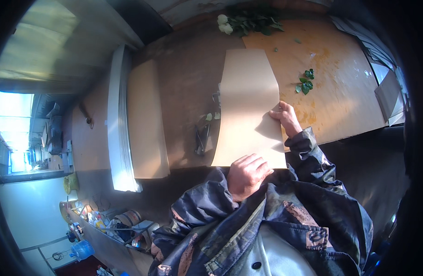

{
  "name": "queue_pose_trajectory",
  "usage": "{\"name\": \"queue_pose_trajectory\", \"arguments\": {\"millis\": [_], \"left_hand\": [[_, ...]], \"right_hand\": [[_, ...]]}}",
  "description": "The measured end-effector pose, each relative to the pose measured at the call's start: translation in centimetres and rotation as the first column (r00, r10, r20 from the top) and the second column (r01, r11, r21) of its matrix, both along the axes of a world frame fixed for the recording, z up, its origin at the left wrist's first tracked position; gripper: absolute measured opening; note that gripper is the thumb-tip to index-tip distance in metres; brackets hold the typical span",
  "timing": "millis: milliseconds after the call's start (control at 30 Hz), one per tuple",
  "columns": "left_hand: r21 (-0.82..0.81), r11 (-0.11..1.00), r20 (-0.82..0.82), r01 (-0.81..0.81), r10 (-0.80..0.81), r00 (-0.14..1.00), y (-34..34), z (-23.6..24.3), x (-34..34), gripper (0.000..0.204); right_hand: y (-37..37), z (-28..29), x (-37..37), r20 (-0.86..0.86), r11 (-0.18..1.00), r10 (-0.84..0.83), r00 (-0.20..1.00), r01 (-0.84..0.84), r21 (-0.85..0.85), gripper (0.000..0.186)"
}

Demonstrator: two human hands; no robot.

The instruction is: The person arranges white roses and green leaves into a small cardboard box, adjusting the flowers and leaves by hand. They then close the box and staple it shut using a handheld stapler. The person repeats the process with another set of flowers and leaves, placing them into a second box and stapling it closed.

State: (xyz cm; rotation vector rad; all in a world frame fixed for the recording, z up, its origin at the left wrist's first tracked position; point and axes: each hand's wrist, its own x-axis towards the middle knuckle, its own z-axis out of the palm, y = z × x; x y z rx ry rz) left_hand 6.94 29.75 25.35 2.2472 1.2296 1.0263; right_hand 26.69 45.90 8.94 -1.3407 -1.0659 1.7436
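A long sheet of tan cardboard or stiff paper (248, 92) lies in front of me on the table, slightly curved, its far end narrowing. My left hand (249, 177) is closed over its near edge, the fingers on top and the thumb hidden. With my right hand (288, 118) I grip the sheet's right edge, thumb on the upper face and the other fingers partly hidden. Left of the sheet lies a dark-handled hand tool (201, 140), its kind unclear, close to some pale petals (209, 117).
On the left stands a stack of white sheets (117, 115) beside another tan sheet (148, 119). White roses (224, 24) with leaves lie at the far edge. A green sprig (305, 83) rests on the wet orange tabletop (333, 101). Folded grey sheets (390, 97) occupy the right end.
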Motion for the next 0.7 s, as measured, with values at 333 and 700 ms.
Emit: {"name": "queue_pose_trajectory", "arguments": {"millis": [333, 700], "left_hand": [[-0.084, 0.848, -0.112, -0.524, 0.514, 0.850, -0.6, -0.2, -5.4, 0.066], [-0.552, 0.698, 0.176, -0.456, 0.632, 0.755, -0.1, -12.4, -9.6, 0.086]], "right_hand": [[3.2, -7.2, 0.9, 0.523, 0.837, 0.507, 0.685, -0.537, -0.108, 0.019], [7.5, -5.9, 0.7, 0.789, 0.818, 0.387, 0.477, -0.573, -0.055, 0.061]]}}
